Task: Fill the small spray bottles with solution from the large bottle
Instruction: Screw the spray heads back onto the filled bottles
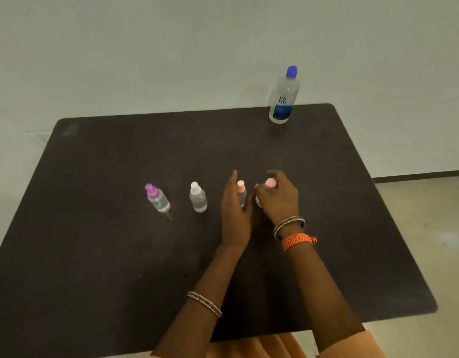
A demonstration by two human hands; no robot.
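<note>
Several small clear spray bottles stand in a row on the dark table (pixel 94 254): one with a purple top (pixel 157 198), one with a white top (pixel 198 197), and two with pink tops. My left hand (pixel 235 215) rests with straight fingers beside the left pink-topped bottle (pixel 241 191), partly hiding it. My right hand (pixel 277 200) curls round the right pink-topped bottle (pixel 269 183), of which only the cap and a sliver of the body show. The large clear bottle (pixel 284 96), with a blue cap and blue label, stands upright at the far right edge.
The table's far edge runs close to a pale wall. Its right edge drops to a light floor (pixel 429 228). Bangles and an orange thread band sit on my wrists.
</note>
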